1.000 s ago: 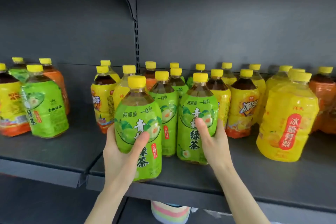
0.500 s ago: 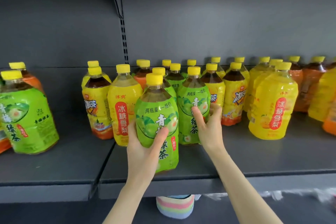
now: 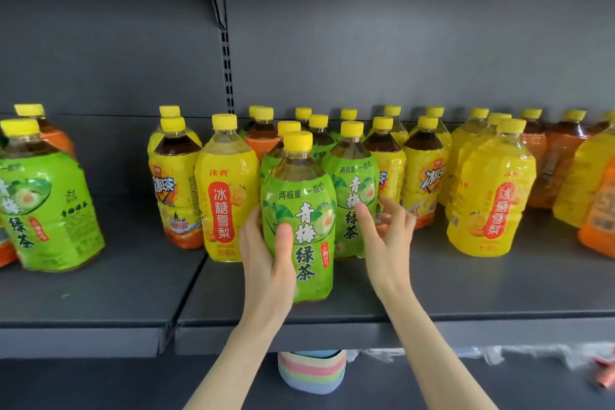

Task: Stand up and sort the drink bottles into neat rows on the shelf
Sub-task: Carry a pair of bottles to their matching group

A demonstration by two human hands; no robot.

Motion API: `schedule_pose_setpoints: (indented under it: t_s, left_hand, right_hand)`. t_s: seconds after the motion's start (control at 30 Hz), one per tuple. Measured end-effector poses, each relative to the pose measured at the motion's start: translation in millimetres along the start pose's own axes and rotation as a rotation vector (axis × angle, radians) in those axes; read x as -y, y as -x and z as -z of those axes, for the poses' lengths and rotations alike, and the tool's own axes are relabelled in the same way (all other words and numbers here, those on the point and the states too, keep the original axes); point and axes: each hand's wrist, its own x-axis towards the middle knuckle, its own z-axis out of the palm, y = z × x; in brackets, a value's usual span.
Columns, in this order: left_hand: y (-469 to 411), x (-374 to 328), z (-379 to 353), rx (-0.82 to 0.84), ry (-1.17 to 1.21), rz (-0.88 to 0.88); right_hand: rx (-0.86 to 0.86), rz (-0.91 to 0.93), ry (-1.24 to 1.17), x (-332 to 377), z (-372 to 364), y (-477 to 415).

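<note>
Near the shelf [image 3: 466,293] edge, left hand [image 3: 266,263] fingers [image 3: 284,236] wrap one green bottle [image 3: 303,210]; right hand [image 3: 387,243] fingers [image 3: 362,216] spread beside a second bottle [image 3: 352,190].

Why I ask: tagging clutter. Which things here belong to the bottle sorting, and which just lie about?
Job: front green tea bottle, left hand, right hand, pear drink bottle, iced tea bottle, shelf.
Lying about: pastel striped container, below the shelf.
</note>
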Motion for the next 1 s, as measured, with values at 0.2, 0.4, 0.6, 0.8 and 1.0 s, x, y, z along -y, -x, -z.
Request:
schedule_pose_setpoints:
  t_s: [0.2, 0.4, 0.6, 0.8, 1.0]
  left_hand:
    - [-1, 0, -12, -0.024, -0.114, -0.04]
    - [-3, 0, -11, 0.071, -0.093, -0.016]
    - [-5, 0, -8, 0.109, -0.098, -0.062]
    - [-7, -1, -2, 0.068, -0.091, -0.067]
    - [-3, -15, -18, -0.107, -0.13, -0.167]
  right_hand:
    - [0.346, 0.092, -0.186, 9, 4, 22]
    - [0.334, 0.111, -0.113, 7, 5, 21]
    - [0.275, 0.149, -0.062, 8, 3, 23]
    - [0.282, 0.1, -0.065, 8, 7, 24]
    - [0.171, 0.094, -0.032, 11, 30, 4]
